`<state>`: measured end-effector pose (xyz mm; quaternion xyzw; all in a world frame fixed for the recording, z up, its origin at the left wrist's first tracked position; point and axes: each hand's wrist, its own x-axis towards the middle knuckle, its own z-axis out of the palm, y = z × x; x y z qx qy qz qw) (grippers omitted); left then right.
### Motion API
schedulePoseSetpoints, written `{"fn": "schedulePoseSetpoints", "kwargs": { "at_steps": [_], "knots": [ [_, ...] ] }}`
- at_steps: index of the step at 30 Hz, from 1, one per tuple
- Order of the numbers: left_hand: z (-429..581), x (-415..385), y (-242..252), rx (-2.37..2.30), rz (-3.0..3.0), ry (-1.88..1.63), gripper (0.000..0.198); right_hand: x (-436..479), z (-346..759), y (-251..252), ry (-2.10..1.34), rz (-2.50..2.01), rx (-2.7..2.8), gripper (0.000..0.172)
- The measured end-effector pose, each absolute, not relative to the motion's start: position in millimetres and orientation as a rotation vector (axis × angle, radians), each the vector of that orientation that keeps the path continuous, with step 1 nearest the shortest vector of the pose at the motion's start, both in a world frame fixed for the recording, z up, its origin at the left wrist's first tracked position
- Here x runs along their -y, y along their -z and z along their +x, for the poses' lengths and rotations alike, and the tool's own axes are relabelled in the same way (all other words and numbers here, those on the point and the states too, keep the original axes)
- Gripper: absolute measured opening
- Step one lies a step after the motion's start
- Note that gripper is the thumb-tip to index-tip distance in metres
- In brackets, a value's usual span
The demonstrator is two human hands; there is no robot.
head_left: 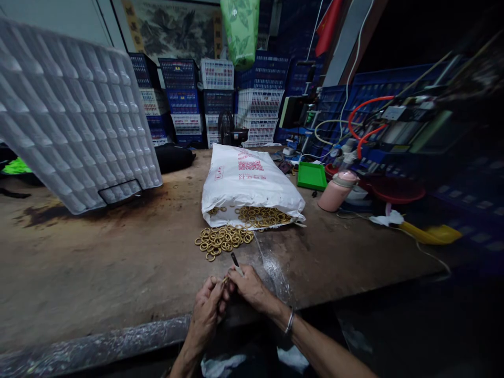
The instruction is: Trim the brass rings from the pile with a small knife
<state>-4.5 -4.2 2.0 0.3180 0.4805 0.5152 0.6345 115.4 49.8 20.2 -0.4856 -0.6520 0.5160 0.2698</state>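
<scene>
Close together at the table's near edge, my two hands meet over a small brass ring (pixel 226 280). My left hand (pixel 208 304) pinches the ring between thumb and fingers. Closed around a slim tool (pixel 237 265) is my right hand (pixel 250 286); the tool has a pale shaft and a dark flat end pointing up and away, and its exact kind is unclear. Just beyond the hands lies a loose pile of brass rings (pixel 222 239). Behind it a white woven sack (pixel 252 181) with red print lies on its side, its mouth towards me and more rings inside.
On the left of the wooden table (pixel 118 273) stands a large moulded plastic tray (pixel 79 110). A green tray (pixel 312 176), a pink bottle (pixel 337 191) and a yellow scoop (pixel 433 233) are to the right. Stacked crates (pixel 181 100) line the back.
</scene>
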Motion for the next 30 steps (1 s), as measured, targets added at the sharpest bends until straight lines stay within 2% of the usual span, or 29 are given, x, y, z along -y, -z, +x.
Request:
{"fn": "schedulePoseSetpoints", "kwargs": {
  "at_steps": [5, 9, 21, 30],
  "knots": [
    [-4.7, 4.2, -2.7, -1.123, 0.658, -1.229, 0.030, -46.6, 123.3, -12.7, -0.826, -1.362, 2.224, 0.013],
    [-5.7, 4.2, -2.0, -1.138, 0.619, -1.237, 0.033, -40.0, 123.9, -12.5, -0.661, -1.347, 2.445, 0.026],
    [-5.2, 3.8, -4.6, -1.217, 0.630, -1.235, 0.044, -36.7, 118.5, -19.6, -0.612, -1.404, 2.570, 0.030],
    [-5.7, 3.4, -3.2, -1.274, 0.698, -1.277, 0.042, -37.2, 119.1, -20.7, -0.602, -1.376, 2.554, 0.031]
  ]
}}
